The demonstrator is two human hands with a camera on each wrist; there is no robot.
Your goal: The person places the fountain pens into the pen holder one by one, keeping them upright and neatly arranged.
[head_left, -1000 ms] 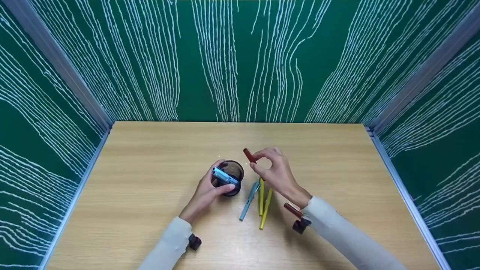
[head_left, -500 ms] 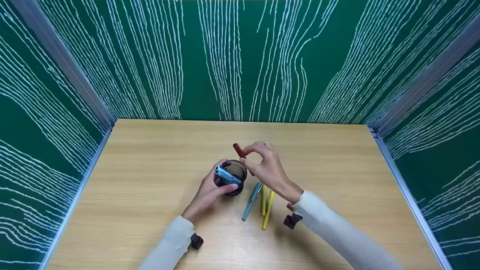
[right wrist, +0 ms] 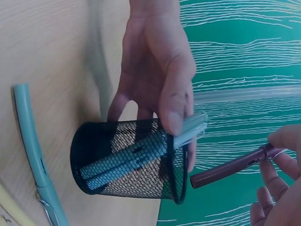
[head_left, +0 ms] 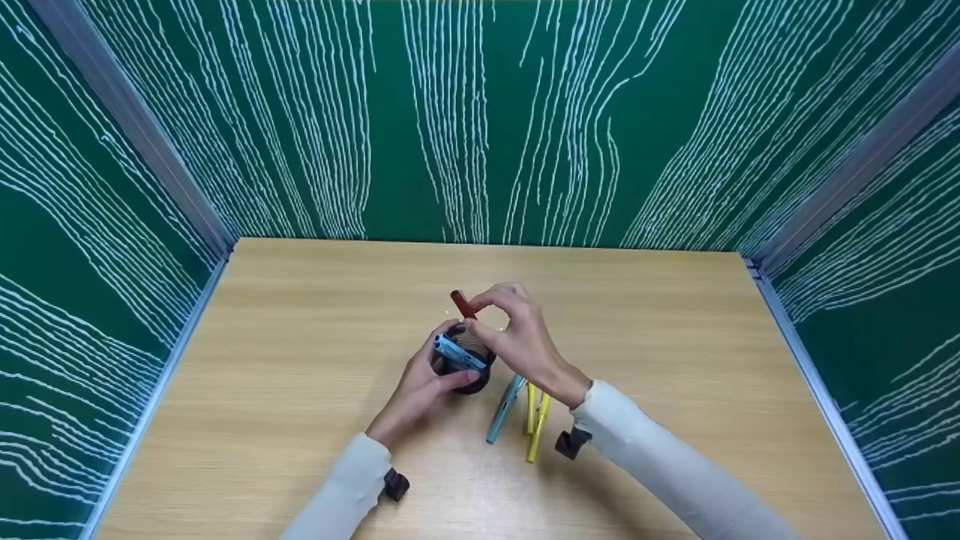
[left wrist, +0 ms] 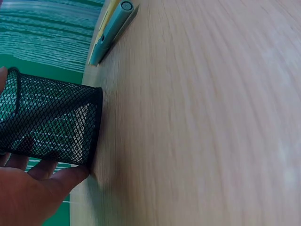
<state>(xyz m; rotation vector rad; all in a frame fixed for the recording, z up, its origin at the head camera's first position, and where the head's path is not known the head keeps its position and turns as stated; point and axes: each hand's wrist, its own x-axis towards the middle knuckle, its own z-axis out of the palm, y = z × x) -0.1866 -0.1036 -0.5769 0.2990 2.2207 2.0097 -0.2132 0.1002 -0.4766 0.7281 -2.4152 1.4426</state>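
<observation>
My left hand (head_left: 420, 381) grips a black mesh pen holder (left wrist: 51, 117), its thumb at the rim and fingers round the far side. Two light blue pens (right wrist: 127, 160) lean inside the holder, their upper ends sticking out past the rim. Between thumb and fingertips, my right hand (head_left: 526, 341) pinches a dark red pen (right wrist: 225, 168) near its clip. In the right wrist view the pen's lower end points at the holder's mouth, just outside the rim.
On the wooden table (head_left: 300, 315), right of the holder, lie a teal pen (head_left: 504, 409) and two yellow pens (head_left: 536, 431) close together. Green walls (head_left: 420, 112) with white wavy lines enclose the table's back and sides.
My right hand has moved left with the red pen, from beside the holder to over its mouth. The left hand keeps its grip on the holder, nearly still.
</observation>
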